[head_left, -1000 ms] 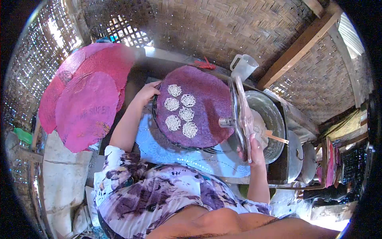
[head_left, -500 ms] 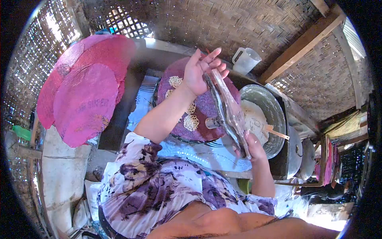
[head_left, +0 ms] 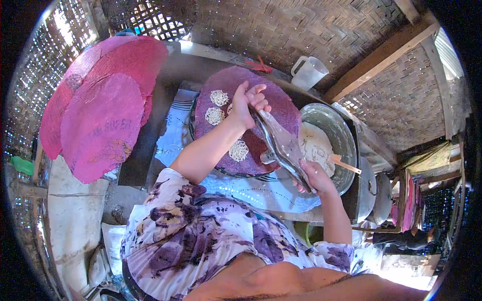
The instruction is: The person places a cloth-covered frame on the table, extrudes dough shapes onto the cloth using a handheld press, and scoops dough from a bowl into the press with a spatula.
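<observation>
Between my hands is a long wooden hand press with two handles and a short metal cylinder on its near side. My left hand is closed at its upper end, fingers curled. The lower end is gripped by my right hand. Under the press lies a round purple sheet on a tray-like base. Several lacy rounds of pale dough strands sit on it, among them one at the upper left and one nearer me. My left forearm hides part of the sheet.
To the right stands a large metal bowl with pale dough and an orange-handled utensil. A translucent pitcher is behind it. Pink round sheets are stacked at left. A patterned cloth lies under the purple sheet.
My left hand has come down and its fingers have curled in around the press end. The press has shifted slightly, its handles looking closer together. More dough rounds show.
</observation>
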The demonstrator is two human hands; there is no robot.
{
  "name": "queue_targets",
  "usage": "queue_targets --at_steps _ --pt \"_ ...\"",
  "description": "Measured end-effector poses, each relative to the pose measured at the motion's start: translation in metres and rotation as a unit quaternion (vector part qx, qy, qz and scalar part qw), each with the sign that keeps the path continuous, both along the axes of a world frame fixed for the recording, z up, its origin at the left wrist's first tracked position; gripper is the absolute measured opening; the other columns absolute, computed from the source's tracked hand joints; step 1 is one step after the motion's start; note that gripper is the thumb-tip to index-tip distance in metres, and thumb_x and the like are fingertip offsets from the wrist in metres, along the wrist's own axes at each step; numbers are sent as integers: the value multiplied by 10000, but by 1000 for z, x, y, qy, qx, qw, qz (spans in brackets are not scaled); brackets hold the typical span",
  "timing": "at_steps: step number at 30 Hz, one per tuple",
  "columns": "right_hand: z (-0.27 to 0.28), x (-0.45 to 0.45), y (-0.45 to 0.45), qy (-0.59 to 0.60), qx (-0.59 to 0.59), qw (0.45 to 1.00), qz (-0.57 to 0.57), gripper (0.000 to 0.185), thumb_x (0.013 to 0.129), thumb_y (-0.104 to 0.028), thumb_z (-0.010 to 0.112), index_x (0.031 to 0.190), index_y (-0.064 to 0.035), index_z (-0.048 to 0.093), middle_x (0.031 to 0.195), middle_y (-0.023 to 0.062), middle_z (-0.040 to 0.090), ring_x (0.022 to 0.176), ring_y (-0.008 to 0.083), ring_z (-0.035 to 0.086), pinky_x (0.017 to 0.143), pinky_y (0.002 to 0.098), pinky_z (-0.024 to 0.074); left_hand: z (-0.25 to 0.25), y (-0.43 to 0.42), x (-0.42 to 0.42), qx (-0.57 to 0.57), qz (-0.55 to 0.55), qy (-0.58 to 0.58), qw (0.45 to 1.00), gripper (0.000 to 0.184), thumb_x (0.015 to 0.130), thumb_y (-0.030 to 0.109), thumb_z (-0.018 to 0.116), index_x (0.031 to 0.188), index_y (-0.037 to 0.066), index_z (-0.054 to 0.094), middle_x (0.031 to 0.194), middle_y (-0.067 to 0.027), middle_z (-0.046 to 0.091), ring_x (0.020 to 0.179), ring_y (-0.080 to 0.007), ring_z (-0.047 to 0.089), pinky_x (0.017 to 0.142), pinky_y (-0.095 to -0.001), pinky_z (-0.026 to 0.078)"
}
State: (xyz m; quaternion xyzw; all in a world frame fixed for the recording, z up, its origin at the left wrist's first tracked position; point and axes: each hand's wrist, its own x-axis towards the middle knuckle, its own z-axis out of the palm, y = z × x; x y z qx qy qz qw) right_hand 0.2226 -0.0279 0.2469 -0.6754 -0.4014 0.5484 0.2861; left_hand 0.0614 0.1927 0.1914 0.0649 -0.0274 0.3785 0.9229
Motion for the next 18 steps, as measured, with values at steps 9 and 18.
queue_targets --at_steps 9,18 --pt "-2 -11 3 -23 -16 1000 4 425 884 -397 400 820 -2 543 592 89 577 411 134 521 376 249 414 4 -4 -16 -28 35 63 997 402 864 404 315 804 66 522 416 38 239 371 -111 283 481 -301 338" --pt "2 -15 12 -57 18 998 -1 434 877 -413 418 781 -8 543 575 66 565 402 119 502 373 238 396 12 5 -16 -15 41 50 998 390 857 405 338 773 77 532 394 53 231 341 -94 261 450 -272 312"
